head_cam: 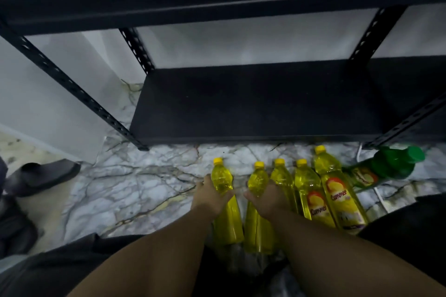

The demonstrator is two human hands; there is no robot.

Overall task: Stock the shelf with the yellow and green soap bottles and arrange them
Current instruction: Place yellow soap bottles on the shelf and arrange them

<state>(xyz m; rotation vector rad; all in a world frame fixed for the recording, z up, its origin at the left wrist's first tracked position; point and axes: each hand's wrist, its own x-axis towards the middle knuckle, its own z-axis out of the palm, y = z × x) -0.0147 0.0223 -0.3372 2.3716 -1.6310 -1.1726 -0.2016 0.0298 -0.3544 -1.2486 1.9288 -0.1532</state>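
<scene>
1. Holding one yellow bottle each, two hands reach down to the floor just in front of the black shelf [253, 103].
2. The left hand [212, 194] has its fingers curled round the far-left yellow bottle [225, 200], which stands a little apart from the others.
3. The right hand [268, 198] has its fingers curled round the second yellow bottle [257, 224], close beside the first one.
4. Three more yellow bottles [311, 190] stand in a row to the right of the held ones, all just in front of the shelf. They touch or nearly touch each other.
5. The two on the right of that row show red and yellow labels.
6. A green bottle [386, 164] lies tipped on its side near the shelf's front right leg, right of the yellow row.
7. The bottom board of the shelf is dark and flat, behind all the bottles.
8. The floor [144, 183] is white marble with grey lines.
9. A dark shoe [45, 173] sits on the floor, well to the left of the shelf's front left leg.
</scene>
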